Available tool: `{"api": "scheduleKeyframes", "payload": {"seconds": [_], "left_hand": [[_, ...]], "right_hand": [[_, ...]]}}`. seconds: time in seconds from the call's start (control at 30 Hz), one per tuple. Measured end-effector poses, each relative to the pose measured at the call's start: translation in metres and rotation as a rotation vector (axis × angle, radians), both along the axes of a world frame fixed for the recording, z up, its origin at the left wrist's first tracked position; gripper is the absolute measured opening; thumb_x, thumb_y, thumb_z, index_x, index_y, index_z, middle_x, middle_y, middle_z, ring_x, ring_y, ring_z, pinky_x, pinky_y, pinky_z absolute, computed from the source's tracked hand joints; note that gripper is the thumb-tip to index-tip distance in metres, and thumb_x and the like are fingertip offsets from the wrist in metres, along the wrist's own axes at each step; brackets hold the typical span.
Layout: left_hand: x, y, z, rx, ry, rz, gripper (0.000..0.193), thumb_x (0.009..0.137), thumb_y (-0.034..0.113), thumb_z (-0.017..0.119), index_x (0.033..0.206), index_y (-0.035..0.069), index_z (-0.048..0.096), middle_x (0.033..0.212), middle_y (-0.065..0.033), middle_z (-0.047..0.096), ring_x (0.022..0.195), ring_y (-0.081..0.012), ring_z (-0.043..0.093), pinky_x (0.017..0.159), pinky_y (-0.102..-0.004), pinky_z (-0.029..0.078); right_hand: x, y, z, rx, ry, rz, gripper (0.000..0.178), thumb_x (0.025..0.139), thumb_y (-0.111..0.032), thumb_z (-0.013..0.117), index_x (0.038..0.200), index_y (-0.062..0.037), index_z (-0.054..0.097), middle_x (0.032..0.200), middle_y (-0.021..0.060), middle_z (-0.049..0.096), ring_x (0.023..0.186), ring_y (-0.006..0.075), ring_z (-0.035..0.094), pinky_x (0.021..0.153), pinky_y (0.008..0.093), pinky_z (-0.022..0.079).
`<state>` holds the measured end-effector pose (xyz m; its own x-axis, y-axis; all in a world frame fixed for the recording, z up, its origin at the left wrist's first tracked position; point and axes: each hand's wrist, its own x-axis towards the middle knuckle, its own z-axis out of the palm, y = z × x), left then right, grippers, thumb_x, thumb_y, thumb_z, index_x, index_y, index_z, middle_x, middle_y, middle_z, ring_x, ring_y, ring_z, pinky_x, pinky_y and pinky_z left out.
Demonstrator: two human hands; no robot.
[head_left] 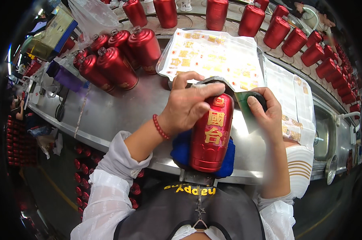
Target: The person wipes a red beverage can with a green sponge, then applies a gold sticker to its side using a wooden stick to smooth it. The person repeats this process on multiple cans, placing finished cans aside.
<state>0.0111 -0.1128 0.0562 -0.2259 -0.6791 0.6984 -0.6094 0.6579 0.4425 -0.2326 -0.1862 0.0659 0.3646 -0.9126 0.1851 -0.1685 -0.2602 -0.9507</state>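
A red bottle [212, 138] with gold characters and a small gold emblem lies on a blue cloth [228, 160], its base toward me. My left hand [185, 102] is closed on the bottle's upper part, thumb and forefinger by the emblem. A dark curved piece [221, 81] arches past the bottle's far end, partly covered by my fingers. In my right hand [271, 110] is a green, flat scraper [245, 109] with a dark rounded handle, just right of the bottle and apart from it. A transfer sheet [217, 56] with gold characters lies beyond both hands.
Several red bottles [109, 66] stand at the left of the metal table [97, 116], beside a purple container [65, 76]. More bottles [251, 20] line the conveyor [189, 19] at the back and right. A second sheet [297, 94] and a sink [324, 132] are at right.
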Motion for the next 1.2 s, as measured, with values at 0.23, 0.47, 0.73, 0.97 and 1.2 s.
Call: {"api": "scheduleKeyframes", "payload": {"seconds": [0.23, 0.47, 0.73, 0.97, 1.2], "left_hand": [[-0.005, 0.045, -0.015, -0.031, -0.121, 0.094, 0.049, 0.101, 0.048, 0.051, 0.131, 0.014, 0.068, 0.111, -0.0013, 0.071, 0.113, -0.0236, 0.049, 0.105, -0.0404, 0.033], [-0.018, 0.081, -0.034, 0.061, 0.158, 0.266, 0.051, 0.104, 0.044, 0.048, 0.131, 0.005, 0.065, 0.123, -0.0057, 0.071, 0.119, -0.0272, 0.048, 0.107, -0.0406, 0.032], [-0.027, 0.087, -0.035, 0.086, -0.068, 0.149, 0.061, 0.104, 0.057, 0.036, 0.138, 0.012, 0.061, 0.116, -0.0021, 0.073, 0.126, -0.0254, 0.043, 0.118, -0.048, 0.015], [-0.019, 0.098, -0.043, 0.063, -0.113, 0.162, 0.066, 0.099, 0.061, 0.044, 0.138, 0.01, 0.06, 0.123, -0.0058, 0.069, 0.126, -0.0273, 0.043, 0.119, -0.0499, 0.014], [-0.04, 0.116, -0.062, 0.177, -0.077, 0.326, 0.107, 0.076, 0.061, 0.075, 0.154, 0.002, 0.031, 0.14, -0.0184, 0.048, 0.135, -0.0381, 0.032, 0.116, -0.0622, 0.013]], "right_hand": [[0.011, 0.015, 0.01, 0.062, -0.04, 0.058, 0.016, 0.091, -0.013, 0.068, 0.101, -0.0007, 0.064, 0.087, 0.0054, 0.065, 0.079, 0.0125, 0.06, 0.072, 0.0253, 0.049], [0.019, 0.061, 0.016, -0.899, 0.231, 0.233, 0.03, 0.075, -0.004, 0.081, 0.102, -0.0075, 0.068, 0.084, 0.0077, 0.061, 0.073, 0.026, 0.057, 0.069, 0.0337, 0.044], [0.017, 0.096, -0.041, 0.171, -0.311, -0.093, 0.025, 0.099, -0.021, 0.067, 0.11, -0.0003, 0.059, 0.093, 0.0013, 0.065, 0.082, 0.0065, 0.058, 0.074, 0.0216, 0.049], [0.01, 0.084, -0.041, 0.093, -0.206, -0.078, 0.022, 0.098, -0.02, 0.067, 0.108, -0.0011, 0.061, 0.089, 0.0023, 0.064, 0.079, 0.0088, 0.058, 0.072, 0.0228, 0.048], [0.027, 0.048, 0.027, -1.027, 0.279, 0.087, 0.023, 0.076, -0.013, 0.077, 0.096, -0.0102, 0.066, 0.083, 0.0031, 0.057, 0.075, 0.021, 0.056, 0.073, 0.0362, 0.041]]}}
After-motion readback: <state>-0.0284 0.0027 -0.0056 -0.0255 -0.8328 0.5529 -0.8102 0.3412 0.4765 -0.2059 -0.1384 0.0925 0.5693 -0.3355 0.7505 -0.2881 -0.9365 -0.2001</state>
